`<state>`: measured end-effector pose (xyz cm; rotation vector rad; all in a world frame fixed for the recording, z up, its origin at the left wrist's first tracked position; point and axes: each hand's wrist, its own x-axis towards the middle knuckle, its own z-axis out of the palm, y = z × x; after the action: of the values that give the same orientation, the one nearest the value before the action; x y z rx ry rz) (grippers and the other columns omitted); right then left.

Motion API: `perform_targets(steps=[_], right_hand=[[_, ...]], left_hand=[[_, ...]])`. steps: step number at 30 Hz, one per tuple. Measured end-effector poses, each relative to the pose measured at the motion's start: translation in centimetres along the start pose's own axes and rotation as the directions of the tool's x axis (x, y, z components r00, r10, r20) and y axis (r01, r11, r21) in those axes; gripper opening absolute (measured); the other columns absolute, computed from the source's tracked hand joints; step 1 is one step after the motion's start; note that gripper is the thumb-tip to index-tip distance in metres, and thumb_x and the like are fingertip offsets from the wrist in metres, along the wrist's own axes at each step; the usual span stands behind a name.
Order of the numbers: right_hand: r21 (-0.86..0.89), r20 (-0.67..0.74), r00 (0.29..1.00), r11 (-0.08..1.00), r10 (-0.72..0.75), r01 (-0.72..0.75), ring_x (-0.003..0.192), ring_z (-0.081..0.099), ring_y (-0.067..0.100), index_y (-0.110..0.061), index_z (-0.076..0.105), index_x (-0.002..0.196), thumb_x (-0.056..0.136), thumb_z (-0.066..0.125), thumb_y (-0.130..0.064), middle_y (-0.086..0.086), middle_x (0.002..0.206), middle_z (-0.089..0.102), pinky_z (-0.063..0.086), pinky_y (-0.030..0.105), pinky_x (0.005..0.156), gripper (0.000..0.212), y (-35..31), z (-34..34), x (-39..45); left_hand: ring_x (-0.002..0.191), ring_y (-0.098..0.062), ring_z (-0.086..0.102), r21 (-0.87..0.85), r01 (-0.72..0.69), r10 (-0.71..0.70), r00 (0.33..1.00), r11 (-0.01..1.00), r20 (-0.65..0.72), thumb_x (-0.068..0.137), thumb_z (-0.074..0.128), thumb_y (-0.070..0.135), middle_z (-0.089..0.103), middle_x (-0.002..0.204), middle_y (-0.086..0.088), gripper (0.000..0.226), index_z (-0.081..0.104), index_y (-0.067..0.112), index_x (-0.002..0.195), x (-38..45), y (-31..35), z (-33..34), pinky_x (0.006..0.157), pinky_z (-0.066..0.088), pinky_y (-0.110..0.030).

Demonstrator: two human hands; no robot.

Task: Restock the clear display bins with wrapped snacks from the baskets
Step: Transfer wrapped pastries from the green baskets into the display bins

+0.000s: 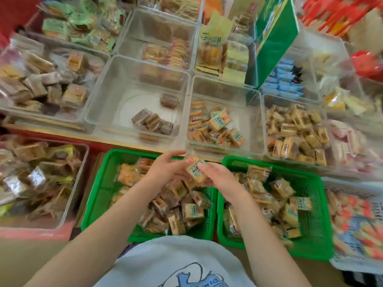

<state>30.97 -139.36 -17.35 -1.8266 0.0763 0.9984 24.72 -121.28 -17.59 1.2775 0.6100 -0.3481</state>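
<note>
Both of my hands meet over the gap between two green baskets, holding a wrapped snack (pixel 194 169) with a red mark and dark print. My left hand (pixel 165 168) grips its left side and my right hand (pixel 217 179) grips its right side. The left green basket (pixel 101 187) and the right green basket (pixel 310 206) are full of wrapped snacks. Just beyond the hands is a clear bin (pixel 255 125) with a low layer of similar yellow snacks. To its left, another clear bin (pixel 103 100) holds only a few brown snacks.
A fuller clear bin (pixel 267 129) of tan snacks stands at the right, and a white basket (pixel 339 187) of colourful packets at the far right. More clear bins fill the back rows. A green carton (pixel 273 38) stands upright behind. A clear tub (pixel 80 172) sits at the left.
</note>
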Motion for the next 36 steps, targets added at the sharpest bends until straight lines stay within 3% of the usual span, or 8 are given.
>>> perform_targets(steps=[3,8,12,16,21,25,29,36], right_hand=[[-0.214,-0.267,0.943,0.966,-0.199,0.143,0.104,0.062,0.01,-0.028,0.057,0.126,0.091,0.069,-0.045,-0.01,0.113,0.063,0.053,0.03,0.087,0.041,-1.2,-2.3,-0.7],[-0.492,-0.254,0.895,0.846,-0.367,0.207,0.116,0.051,0.006,-0.03,0.044,0.142,0.086,0.076,-0.039,-0.013,0.13,0.053,0.047,0.028,0.095,0.065,-1.2,-5.1,0.6],[-0.444,-0.385,0.832,0.87,-0.4,0.214,0.096,0.057,0.001,-0.026,0.047,0.136,0.089,0.074,-0.033,-0.015,0.117,0.056,0.05,0.016,0.078,0.054,-1.9,-8.0,3.4],[-0.279,-0.593,0.764,0.955,-0.252,0.099,0.079,0.061,0.012,-0.022,0.047,0.117,0.092,0.069,-0.029,-0.006,0.097,0.06,0.047,0.024,0.06,0.034,-3.1,-12.1,8.5],[-0.156,-0.597,0.799,0.987,-0.074,-0.025,0.088,0.062,0.017,-0.021,0.052,0.12,0.096,0.061,-0.026,0.001,0.112,0.062,0.055,0.035,0.076,0.026,-3.1,-14.3,14.1],[-0.259,-0.402,0.916,0.957,0.014,-0.129,0.116,0.057,0.022,-0.017,0.058,0.136,0.097,0.056,-0.021,0.004,0.132,0.061,0.043,0.03,0.09,0.039,-2.3,-14.0,15.7],[-0.284,-0.466,0.882,0.956,-0.067,-0.077,0.122,0.056,0.02,-0.017,0.061,0.133,0.101,0.051,-0.019,0.003,0.136,0.061,0.044,0.032,0.098,0.034,-2.5,-13.3,13.1],[-0.392,-0.42,0.815,0.89,-0.399,0.234,0.089,0.059,0.005,-0.024,0.064,0.098,0.099,0.051,-0.011,-0.005,0.099,0.064,0.044,0.017,0.077,0.019,0.1,-4.6,4.1]], left_hand=[[0.083,-0.024,0.076,0.073,-0.048,0.049,0.999,0.996,-0.011,0.085,0.08,0.026,0.077,0.091,-0.008,0.043,0.061,0.022,0.123,2.0,2.6,2.5,0.085,0.061,-0.044],[0.073,-0.014,0.075,0.226,-0.157,0.182,0.979,0.961,-0.092,0.087,0.077,0.027,0.075,0.09,-0.006,0.046,0.058,0.018,0.128,6.1,5.2,6.4,0.068,0.061,-0.028],[0.103,-0.014,0.068,0.362,-0.222,0.297,0.94,0.905,-0.166,0.094,0.066,0.033,0.068,0.12,-0.001,0.06,0.042,0.022,0.147,8.2,4.9,7.9,0.091,0.057,-0.038],[0.153,-0.022,0.013,0.873,-0.162,0.498,0.861,0.461,-0.103,0.098,0.055,0.036,0.016,0.166,-0.006,0.073,0.017,0.021,0.158,9.1,2.0,5.3,0.124,0.015,-0.04],[0.152,-0.026,-0.019,0.998,-0.057,0.454,0.89,0.001,0.051,0.1,0.036,0.054,-0.02,0.164,-0.013,0.088,-0.015,0.008,0.156,9.5,-2.7,2.1,0.124,-0.008,-0.041],[0.15,-0.025,-0.026,0.998,-0.038,0.42,0.906,-0.041,0.052,0.096,0.032,0.059,-0.026,0.162,-0.013,0.094,-0.022,0.008,0.154,9.8,-3.0,1.9,0.124,-0.009,-0.044],[0.145,-0.025,-0.037,0.996,-0.012,0.354,0.934,-0.083,0.041,0.096,0.03,0.061,-0.039,0.156,-0.012,0.098,-0.035,0.009,0.148,9.5,-2.7,1.8,0.121,-0.016,-0.043],[0.15,-0.026,-0.024,0.999,-0.045,0.341,0.939,-0.029,0.052,0.099,0.04,0.048,-0.025,0.162,-0.011,0.09,-0.02,0.009,0.155,8.3,-1.4,2.0,0.124,-0.01,-0.041]])
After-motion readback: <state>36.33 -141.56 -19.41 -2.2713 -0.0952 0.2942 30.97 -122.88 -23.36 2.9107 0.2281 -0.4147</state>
